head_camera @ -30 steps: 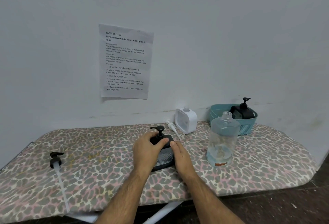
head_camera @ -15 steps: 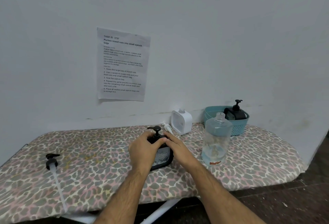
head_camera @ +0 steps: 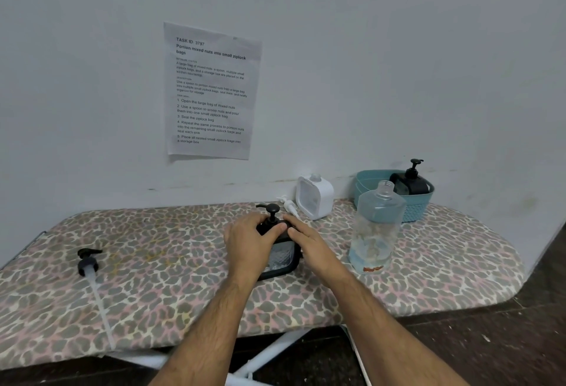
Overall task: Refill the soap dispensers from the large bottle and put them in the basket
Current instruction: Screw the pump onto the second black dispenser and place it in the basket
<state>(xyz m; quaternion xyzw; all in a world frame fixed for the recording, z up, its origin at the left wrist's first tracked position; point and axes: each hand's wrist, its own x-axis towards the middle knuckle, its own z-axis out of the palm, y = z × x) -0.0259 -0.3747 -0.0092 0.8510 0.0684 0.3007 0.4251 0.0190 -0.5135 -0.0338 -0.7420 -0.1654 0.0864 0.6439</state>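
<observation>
Hands at the pump of a black dispenser, midway through refilling.
Our left hand [head_camera: 251, 243] grips the black dispenser [head_camera: 280, 258] on the table [head_camera: 444, 251]; our right hand [head_camera: 309, 243] lies curled against its top. We judge one dispenser [head_camera: 410, 183] done in the basket [head_camera: 372, 183]; the white dispenser [head_camera: 315, 197] and large bottle [head_camera: 376, 229] stand uncapped.

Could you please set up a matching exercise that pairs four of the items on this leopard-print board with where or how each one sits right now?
Things:
1. black square soap dispenser with pump
2. white square soap dispenser
3. large clear plastic bottle
4. loose black pump with long white tube

States:
A. lying flat near the board's left end
B. upright with no cap, in front of the teal basket
C. by the wall, neck open, its pump beside it
D. held between the left hand and right hand

Pairs: 1-D, 2-C, 3-B, 4-A
</observation>
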